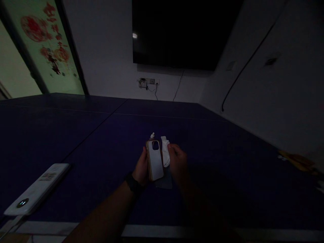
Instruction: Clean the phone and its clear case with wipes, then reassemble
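Note:
My left hand is wrapped round a phone case with a pale back, a brownish rim and a camera cutout near its top. Between the closed fingers of my right hand is a crumpled white tissue, right beside the case's edge. Under the case and the tissue lies a dark flat rectangle, perhaps a phone, partly covered. A small white object shows just past the top of the case; its kind is too small to tell.
A white power bank with a lit display and a cable lies at the left on the dark blue table. Yellow and dark items sit at the right edge. Behind are a wall-mounted television and sockets. The room is dim.

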The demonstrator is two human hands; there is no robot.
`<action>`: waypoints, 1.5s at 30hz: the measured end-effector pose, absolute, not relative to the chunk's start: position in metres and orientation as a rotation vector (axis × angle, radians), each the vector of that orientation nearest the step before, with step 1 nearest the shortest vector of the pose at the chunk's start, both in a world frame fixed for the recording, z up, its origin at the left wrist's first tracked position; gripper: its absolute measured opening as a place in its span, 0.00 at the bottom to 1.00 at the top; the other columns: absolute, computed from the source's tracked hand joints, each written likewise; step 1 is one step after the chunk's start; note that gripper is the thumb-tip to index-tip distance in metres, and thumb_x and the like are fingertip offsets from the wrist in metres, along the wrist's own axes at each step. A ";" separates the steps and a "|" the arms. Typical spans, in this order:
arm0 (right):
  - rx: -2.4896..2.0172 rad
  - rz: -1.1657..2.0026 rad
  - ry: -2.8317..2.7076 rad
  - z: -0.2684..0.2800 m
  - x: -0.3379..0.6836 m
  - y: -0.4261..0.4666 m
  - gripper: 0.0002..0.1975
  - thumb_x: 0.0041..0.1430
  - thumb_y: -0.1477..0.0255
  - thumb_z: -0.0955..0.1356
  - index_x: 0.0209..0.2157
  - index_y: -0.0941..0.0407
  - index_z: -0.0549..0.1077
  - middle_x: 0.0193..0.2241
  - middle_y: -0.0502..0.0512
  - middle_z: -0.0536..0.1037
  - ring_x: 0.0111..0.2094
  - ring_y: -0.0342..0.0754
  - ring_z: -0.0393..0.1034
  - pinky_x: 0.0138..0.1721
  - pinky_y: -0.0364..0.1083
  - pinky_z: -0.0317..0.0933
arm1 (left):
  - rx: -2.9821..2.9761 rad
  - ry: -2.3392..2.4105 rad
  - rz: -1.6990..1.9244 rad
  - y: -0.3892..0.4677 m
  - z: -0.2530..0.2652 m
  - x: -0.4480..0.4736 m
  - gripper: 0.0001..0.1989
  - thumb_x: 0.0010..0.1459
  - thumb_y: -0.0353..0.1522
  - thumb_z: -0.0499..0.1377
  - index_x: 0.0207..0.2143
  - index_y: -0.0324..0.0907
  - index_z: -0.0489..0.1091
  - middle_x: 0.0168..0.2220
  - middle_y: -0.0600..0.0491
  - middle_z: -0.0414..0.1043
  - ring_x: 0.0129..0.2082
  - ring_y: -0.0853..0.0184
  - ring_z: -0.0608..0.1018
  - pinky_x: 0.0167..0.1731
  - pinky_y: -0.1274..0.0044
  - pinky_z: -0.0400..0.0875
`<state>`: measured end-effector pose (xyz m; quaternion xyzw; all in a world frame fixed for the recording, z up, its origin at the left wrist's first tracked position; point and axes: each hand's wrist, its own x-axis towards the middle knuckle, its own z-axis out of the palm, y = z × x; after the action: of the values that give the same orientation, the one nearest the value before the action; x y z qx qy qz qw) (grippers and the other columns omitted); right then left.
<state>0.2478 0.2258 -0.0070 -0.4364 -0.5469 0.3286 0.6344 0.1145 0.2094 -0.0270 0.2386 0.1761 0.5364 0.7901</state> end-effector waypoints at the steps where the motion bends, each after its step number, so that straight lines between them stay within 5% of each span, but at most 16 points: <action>1: -0.994 0.687 -1.285 -0.007 0.246 0.224 0.16 0.63 0.57 0.67 0.31 0.53 0.79 0.32 0.53 0.79 0.35 0.50 0.73 0.36 0.47 0.66 | 0.530 0.382 1.147 0.208 -0.029 0.118 0.33 0.67 0.53 0.51 0.59 0.38 0.72 0.50 0.42 0.80 0.53 0.52 0.80 0.56 0.66 0.71; 7: -0.952 0.577 -1.521 -0.003 0.233 0.214 0.13 0.66 0.64 0.66 0.33 0.53 0.81 0.34 0.55 0.80 0.41 0.52 0.72 0.46 0.50 0.63 | 0.525 0.399 1.166 0.206 -0.033 0.130 0.29 0.67 0.50 0.55 0.60 0.39 0.72 0.54 0.43 0.78 0.59 0.54 0.76 0.61 0.67 0.66; 21: -0.931 0.722 -1.653 -0.004 0.240 0.218 0.15 0.67 0.63 0.64 0.29 0.52 0.76 0.30 0.53 0.78 0.36 0.50 0.71 0.39 0.47 0.64 | 0.476 0.371 1.271 0.213 -0.032 0.129 0.30 0.68 0.46 0.56 0.68 0.46 0.63 0.58 0.47 0.76 0.60 0.59 0.75 0.62 0.70 0.64; 30: -0.903 0.795 -1.787 -0.001 0.243 0.218 0.15 0.65 0.63 0.65 0.27 0.54 0.76 0.30 0.52 0.76 0.37 0.49 0.72 0.40 0.46 0.65 | 0.449 0.409 1.290 0.212 -0.028 0.125 0.29 0.66 0.48 0.57 0.63 0.42 0.69 0.53 0.45 0.78 0.53 0.56 0.79 0.55 0.69 0.71; 37: -0.953 1.010 -2.022 -0.004 0.244 0.215 0.16 0.62 0.63 0.68 0.22 0.55 0.74 0.23 0.48 0.73 0.27 0.45 0.67 0.30 0.43 0.59 | 0.492 0.441 1.377 0.213 -0.025 0.118 0.28 0.67 0.49 0.55 0.65 0.48 0.67 0.40 0.49 0.80 0.35 0.65 0.80 0.42 0.74 0.74; 41: -0.886 0.921 -1.831 -0.004 0.242 0.215 0.15 0.65 0.63 0.66 0.28 0.56 0.77 0.31 0.51 0.77 0.33 0.46 0.69 0.33 0.44 0.62 | 0.455 0.427 1.381 0.213 -0.020 0.117 0.28 0.68 0.48 0.54 0.65 0.49 0.66 0.44 0.49 0.79 0.39 0.64 0.80 0.46 0.73 0.73; 45: -0.890 1.021 -2.026 -0.004 0.244 0.214 0.15 0.64 0.65 0.67 0.25 0.56 0.73 0.25 0.48 0.72 0.28 0.44 0.67 0.30 0.43 0.60 | 0.519 0.439 1.416 0.212 -0.018 0.114 0.27 0.69 0.48 0.53 0.66 0.50 0.66 0.40 0.50 0.79 0.34 0.65 0.79 0.39 0.75 0.74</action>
<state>0.2440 0.2138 -0.0037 -0.3428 -0.7803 0.3932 0.3450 0.1144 0.2122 -0.0180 0.2335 0.1977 0.6374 0.7072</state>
